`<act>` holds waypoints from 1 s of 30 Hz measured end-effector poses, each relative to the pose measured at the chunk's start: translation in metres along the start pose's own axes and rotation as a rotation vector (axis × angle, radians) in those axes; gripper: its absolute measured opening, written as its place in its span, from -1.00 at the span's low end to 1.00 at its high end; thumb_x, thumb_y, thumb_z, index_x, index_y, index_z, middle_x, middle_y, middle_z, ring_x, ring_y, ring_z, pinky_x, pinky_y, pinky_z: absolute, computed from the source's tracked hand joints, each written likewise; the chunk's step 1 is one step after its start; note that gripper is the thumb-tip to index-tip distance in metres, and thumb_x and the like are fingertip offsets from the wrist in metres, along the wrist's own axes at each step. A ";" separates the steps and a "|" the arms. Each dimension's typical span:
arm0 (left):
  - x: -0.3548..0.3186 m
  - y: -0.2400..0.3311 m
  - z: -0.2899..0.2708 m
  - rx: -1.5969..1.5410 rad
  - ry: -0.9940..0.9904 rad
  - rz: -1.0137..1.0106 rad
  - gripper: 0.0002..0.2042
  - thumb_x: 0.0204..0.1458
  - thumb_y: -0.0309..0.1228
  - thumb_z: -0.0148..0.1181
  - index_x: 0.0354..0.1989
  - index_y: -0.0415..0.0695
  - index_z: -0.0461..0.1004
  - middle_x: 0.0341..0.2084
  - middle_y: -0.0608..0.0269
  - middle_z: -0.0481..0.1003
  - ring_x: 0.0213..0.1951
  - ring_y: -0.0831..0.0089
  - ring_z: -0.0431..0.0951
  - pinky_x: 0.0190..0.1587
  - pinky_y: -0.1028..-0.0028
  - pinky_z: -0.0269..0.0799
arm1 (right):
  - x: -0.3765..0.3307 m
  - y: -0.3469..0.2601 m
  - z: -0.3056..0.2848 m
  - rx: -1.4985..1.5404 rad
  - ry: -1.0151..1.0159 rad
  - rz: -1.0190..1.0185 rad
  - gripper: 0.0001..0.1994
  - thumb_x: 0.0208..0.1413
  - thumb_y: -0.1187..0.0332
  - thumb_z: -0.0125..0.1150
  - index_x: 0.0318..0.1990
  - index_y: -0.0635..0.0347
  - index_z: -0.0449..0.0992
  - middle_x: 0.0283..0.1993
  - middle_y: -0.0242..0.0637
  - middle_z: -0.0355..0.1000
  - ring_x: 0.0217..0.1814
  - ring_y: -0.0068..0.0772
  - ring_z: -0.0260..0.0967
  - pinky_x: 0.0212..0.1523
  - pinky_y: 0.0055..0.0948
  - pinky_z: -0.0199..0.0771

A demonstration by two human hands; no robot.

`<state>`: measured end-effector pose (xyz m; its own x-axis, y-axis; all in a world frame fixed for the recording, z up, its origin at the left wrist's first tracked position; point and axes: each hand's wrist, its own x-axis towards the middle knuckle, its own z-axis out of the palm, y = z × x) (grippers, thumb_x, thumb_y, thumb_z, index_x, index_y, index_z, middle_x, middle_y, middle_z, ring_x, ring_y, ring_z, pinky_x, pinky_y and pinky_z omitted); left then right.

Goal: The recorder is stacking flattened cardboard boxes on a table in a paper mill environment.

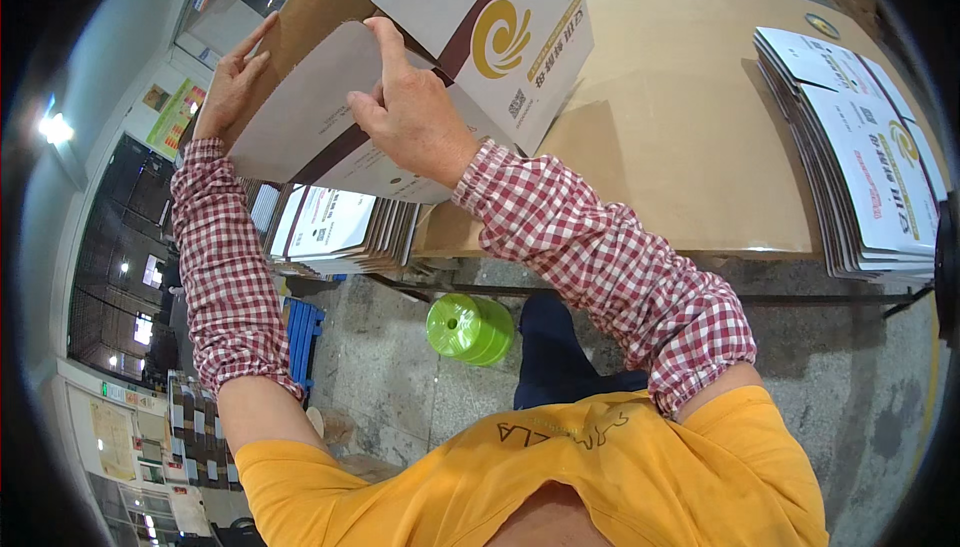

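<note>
My carton [550,72], upper left of the frame, is opened out, flaps not yet closed; flat cartons [870,162] at right remain unopened. My left hand [232,87] lies straight-fingered along it, my right hand [420,112] half-curled at a flap [310,97]; I can't tell either's grip.

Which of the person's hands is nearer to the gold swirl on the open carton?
Right. The right hand is on the open carton, just left of and below the gold swirl in the picture; the left hand is farther off, at the carton's left side.
</note>
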<state>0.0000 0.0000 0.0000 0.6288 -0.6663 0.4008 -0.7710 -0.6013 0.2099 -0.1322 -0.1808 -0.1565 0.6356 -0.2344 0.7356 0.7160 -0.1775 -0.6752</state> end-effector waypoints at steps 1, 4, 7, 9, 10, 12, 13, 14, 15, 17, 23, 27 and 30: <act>0.002 0.002 0.001 -0.039 -0.007 0.008 -0.58 0.03 -0.43 -0.14 0.12 0.10 0.14 -0.06 0.35 0.29 -0.17 0.63 0.31 -0.08 0.64 0.21 | 0.001 0.002 -0.002 -0.018 0.017 -0.035 -0.40 -0.12 0.40 0.01 0.09 0.28 -0.12 -0.69 -0.05 0.31 -0.65 -0.04 0.32 -0.54 -0.18 0.33; 0.005 0.006 0.001 -0.050 -0.006 0.032 -0.57 0.03 -0.45 -0.14 0.13 0.10 0.13 -0.06 0.38 0.29 -0.19 0.67 0.30 -0.08 0.64 0.21 | 0.001 0.002 -0.008 -0.020 0.022 -0.070 -0.42 -0.13 0.41 0.01 0.06 0.30 -0.09 -0.72 -0.04 0.28 -0.65 -0.01 0.29 -0.55 -0.18 0.31; -0.005 0.014 -0.002 -0.044 -0.001 0.060 -0.56 0.02 -0.47 -0.14 0.13 0.08 0.13 -0.06 0.38 0.29 -0.20 0.68 0.30 -0.08 0.64 0.20 | -0.011 -0.006 -0.014 -0.016 0.024 -0.083 -0.46 -0.11 0.42 0.02 0.04 0.33 -0.02 -0.73 -0.13 0.27 -0.69 -0.19 0.28 -0.61 -0.30 0.26; -0.024 0.019 -0.001 -0.062 0.028 0.054 -0.56 0.01 -0.48 -0.14 0.13 0.07 0.13 -0.06 0.38 0.28 -0.21 0.69 0.31 -0.07 0.63 0.20 | -0.028 -0.014 -0.019 -0.018 0.007 -0.113 -0.48 -0.10 0.43 0.03 0.04 0.35 0.04 -0.74 -0.24 0.28 -0.72 -0.37 0.27 -0.65 -0.44 0.22; -0.037 0.022 -0.001 0.011 0.067 0.044 -0.56 0.00 -0.50 -0.15 0.12 0.05 0.14 -0.05 0.39 0.28 -0.21 0.70 0.30 -0.04 0.63 0.17 | -0.040 -0.016 -0.025 0.033 -0.035 -0.098 -0.50 -0.09 0.46 0.02 0.04 0.36 0.05 -0.74 -0.29 0.27 -0.72 -0.46 0.25 -0.67 -0.48 0.20; -0.061 0.043 0.013 0.068 0.121 0.172 -0.56 -0.02 -0.53 -0.14 0.11 -0.01 0.16 -0.02 0.43 0.27 -0.16 0.70 0.31 0.05 0.61 0.07 | -0.072 -0.020 -0.039 0.119 -0.081 -0.006 -0.54 -0.10 0.51 0.04 0.01 0.37 0.10 -0.74 -0.29 0.26 -0.72 -0.47 0.25 -0.66 -0.51 0.20; -0.073 0.069 0.027 -0.047 0.107 0.206 -0.57 -0.03 -0.54 -0.14 0.10 -0.04 0.17 0.01 0.42 0.26 -0.09 0.68 0.30 0.07 0.58 0.05 | -0.095 -0.021 -0.049 0.154 -0.091 0.074 -0.56 -0.13 0.52 0.06 -0.03 0.36 0.14 -0.73 -0.24 0.26 -0.71 -0.39 0.28 -0.65 -0.51 0.23; -0.088 0.095 0.035 0.057 0.147 0.211 -0.57 -0.03 -0.56 -0.15 0.08 -0.08 0.18 0.01 0.36 0.27 -0.03 0.61 0.29 0.05 0.58 0.10 | -0.121 -0.017 -0.054 0.178 -0.042 0.035 -0.56 -0.14 0.55 0.06 -0.02 0.38 0.15 -0.73 -0.30 0.27 -0.71 -0.48 0.26 -0.64 -0.56 0.22; -0.100 0.108 0.042 0.033 0.127 0.258 -0.59 -0.06 -0.59 -0.15 0.04 -0.10 0.24 -0.03 0.27 0.32 -0.02 0.57 0.30 0.01 0.59 0.15 | -0.148 -0.010 -0.057 0.205 0.007 0.001 -0.55 -0.15 0.57 0.07 -0.02 0.39 0.16 -0.72 -0.35 0.28 -0.71 -0.56 0.24 -0.64 -0.61 0.21; -0.118 0.138 0.048 0.078 0.001 0.300 -0.63 -0.04 -0.56 -0.10 0.02 -0.19 0.24 -0.03 0.18 0.31 0.03 0.36 0.29 0.05 0.46 0.15 | -0.188 -0.011 -0.080 0.089 -0.161 -0.038 -0.55 -0.15 0.58 0.07 -0.02 0.41 0.16 -0.68 -0.41 0.30 -0.69 -0.57 0.24 -0.59 -0.66 0.22; -0.120 0.166 0.065 0.090 -0.131 0.397 -0.64 -0.08 -0.65 -0.07 -0.04 -0.18 0.31 -0.08 0.17 0.36 -0.07 0.35 0.38 -0.05 0.52 0.26 | -0.231 -0.020 -0.109 0.110 -0.412 0.203 -0.55 -0.02 0.61 -0.17 0.08 0.22 -0.01 -0.31 -0.09 0.30 -0.50 -0.57 0.25 -0.53 -0.67 0.29; -0.101 0.187 0.067 0.157 -0.097 0.363 -0.64 -0.11 -0.61 0.00 -0.05 -0.23 0.31 -0.18 0.02 0.39 -0.24 0.27 0.48 -0.18 0.48 0.41 | -0.233 -0.013 -0.112 0.141 -0.329 0.241 -0.54 0.01 0.59 -0.18 0.11 0.28 -0.02 -0.38 -0.18 0.32 -0.53 -0.58 0.28 -0.53 -0.65 0.33; -0.103 0.183 0.076 0.141 -0.134 0.317 -0.64 -0.10 -0.59 0.00 -0.05 -0.23 0.31 -0.20 0.01 0.40 -0.27 0.28 0.49 -0.22 0.48 0.41 | -0.236 -0.008 -0.110 0.191 -0.294 0.300 -0.57 0.00 0.60 -0.18 0.09 0.37 0.03 -0.51 -0.26 0.32 -0.63 -0.62 0.25 -0.55 -0.64 0.33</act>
<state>-0.1984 -0.0747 -0.0706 0.3761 -0.8753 0.3041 -0.9138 -0.4047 -0.0346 -0.3196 -0.2295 -0.3309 0.8582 0.0373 0.5119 0.5104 0.0429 -0.8589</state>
